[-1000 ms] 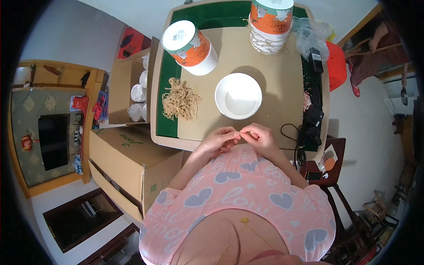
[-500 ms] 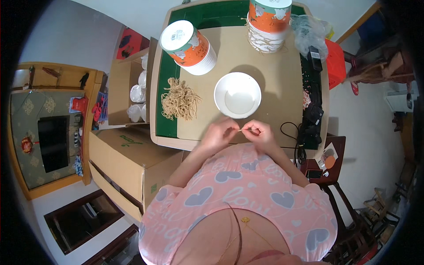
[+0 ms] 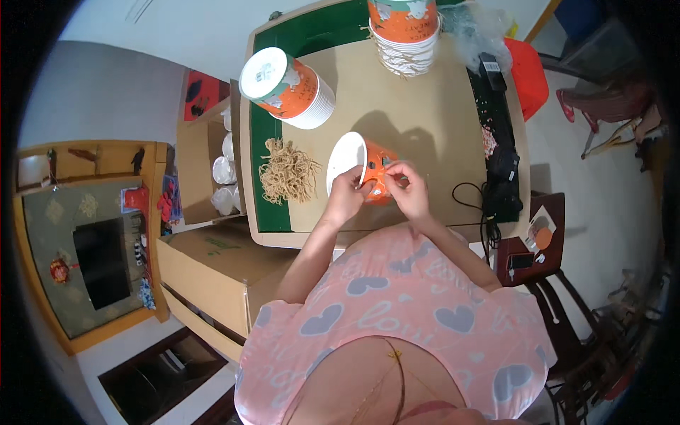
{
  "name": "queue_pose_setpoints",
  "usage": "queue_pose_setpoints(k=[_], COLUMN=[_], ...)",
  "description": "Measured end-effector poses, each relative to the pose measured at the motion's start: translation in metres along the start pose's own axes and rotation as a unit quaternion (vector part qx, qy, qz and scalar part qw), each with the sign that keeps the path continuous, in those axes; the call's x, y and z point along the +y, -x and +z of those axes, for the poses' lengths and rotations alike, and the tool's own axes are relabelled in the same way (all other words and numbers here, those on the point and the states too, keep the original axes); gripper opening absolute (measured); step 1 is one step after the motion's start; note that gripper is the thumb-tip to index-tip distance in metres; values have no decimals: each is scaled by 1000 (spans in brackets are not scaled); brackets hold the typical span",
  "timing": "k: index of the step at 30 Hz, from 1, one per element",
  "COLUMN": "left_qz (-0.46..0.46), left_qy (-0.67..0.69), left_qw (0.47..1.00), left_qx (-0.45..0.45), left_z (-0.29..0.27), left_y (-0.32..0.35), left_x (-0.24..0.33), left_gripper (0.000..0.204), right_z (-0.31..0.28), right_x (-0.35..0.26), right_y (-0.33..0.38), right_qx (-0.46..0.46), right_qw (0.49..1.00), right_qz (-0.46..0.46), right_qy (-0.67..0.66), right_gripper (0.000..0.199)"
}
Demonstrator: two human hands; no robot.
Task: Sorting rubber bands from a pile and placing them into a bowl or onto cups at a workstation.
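An orange paper cup (image 3: 370, 171) with a white inside lies tipped on its side over the tan table top (image 3: 425, 113), its mouth turned left. My left hand (image 3: 347, 198) grips its lower rim. My right hand (image 3: 407, 188) pinches at the cup's orange wall from the right. A heap of tan strings (image 3: 287, 177) lies just left of the cup on the green mat (image 3: 263, 152).
A stack of orange cups (image 3: 287, 86) lies on its side at the back left, another stack (image 3: 404, 32) stands at the back. Black cables and devices (image 3: 499, 170) line the table's right edge. Cardboard boxes (image 3: 212, 276) sit left of the table, a stool (image 3: 528, 248) right.
The cup stood upright, mouth up, in front of my hands. Both hands have since lifted it and tipped it on its side, and now hold it.
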State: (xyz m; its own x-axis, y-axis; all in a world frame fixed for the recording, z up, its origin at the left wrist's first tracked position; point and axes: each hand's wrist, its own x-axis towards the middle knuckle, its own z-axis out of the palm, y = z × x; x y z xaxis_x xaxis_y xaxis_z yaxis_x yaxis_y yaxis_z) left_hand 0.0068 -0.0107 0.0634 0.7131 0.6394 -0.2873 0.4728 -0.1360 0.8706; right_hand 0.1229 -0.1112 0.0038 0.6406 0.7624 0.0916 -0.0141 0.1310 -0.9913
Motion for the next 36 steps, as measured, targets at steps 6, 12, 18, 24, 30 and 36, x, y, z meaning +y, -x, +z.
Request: queue_pose_setpoints(k=[6,12,18,24,30,36], left_qz=[0,19,148,218,326,338], left_qy=[75,27,-109,-253,-280,-273], left_qw=[997,997,978,935,901,900], left_qx=[-3,66,99,115,64,37], left_z=[10,23,25,28,23,27], left_y=[7,8,0,0,2,11], left_x=[-9,-1,-12,5,8,15], left_gripper=[34,41,52,51,29,13], right_z=[0,0,-8,-19,-35,-47], right_x=[-11,2,28,40,3,-20], right_y=[3,6,8,9,13,17], right_qx=[18,7,-30,-50,-112,-154], right_qw=[997,1000,992,990,983,976], right_qz=[-38,4,97,113,127,149], right_qy=[65,6,-74,-65,-70,-44], right_gripper=[12,8,7,8,7,8])
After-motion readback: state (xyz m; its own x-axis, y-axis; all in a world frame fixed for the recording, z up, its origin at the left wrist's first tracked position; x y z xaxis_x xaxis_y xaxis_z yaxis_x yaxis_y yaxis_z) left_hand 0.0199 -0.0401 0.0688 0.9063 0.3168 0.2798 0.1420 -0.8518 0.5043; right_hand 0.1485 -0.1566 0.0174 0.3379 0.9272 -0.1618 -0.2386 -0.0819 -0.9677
